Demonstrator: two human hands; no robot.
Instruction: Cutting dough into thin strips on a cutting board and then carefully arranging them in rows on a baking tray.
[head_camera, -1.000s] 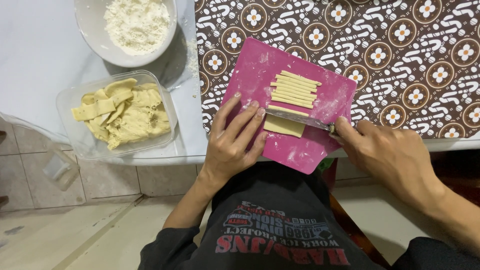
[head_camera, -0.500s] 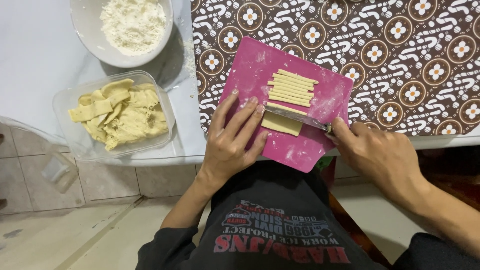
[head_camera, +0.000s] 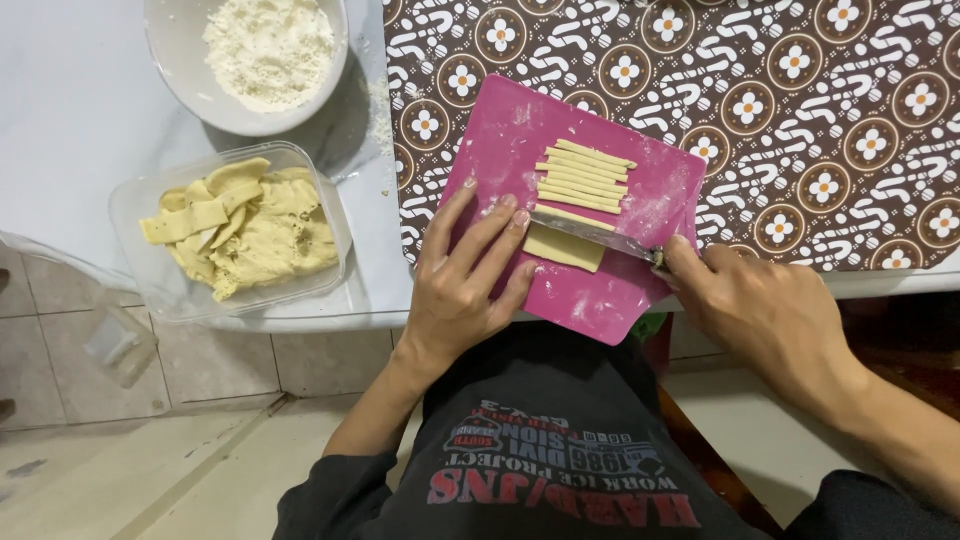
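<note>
While the left hand (head_camera: 465, 290) lies flat and open on the pink board (head_camera: 500, 140), the right hand (head_camera: 760, 310) grips a knife (head_camera: 590, 232) across the dough (head_camera: 565, 248). Cut strips (head_camera: 585, 175) lie beyond. A tub (head_camera: 330, 215) and flour bowl (head_camera: 180, 80) sit left on the white desk (head_camera: 70, 110); patterned cloth (head_camera: 800, 110) right, tiled floor (head_camera: 120, 460) below.

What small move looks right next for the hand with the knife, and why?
Probably press the knife down to cut another strip: its blade lies across the uncut dough piece, the right hand grips it, and the left hand steadies the pink board.
</note>
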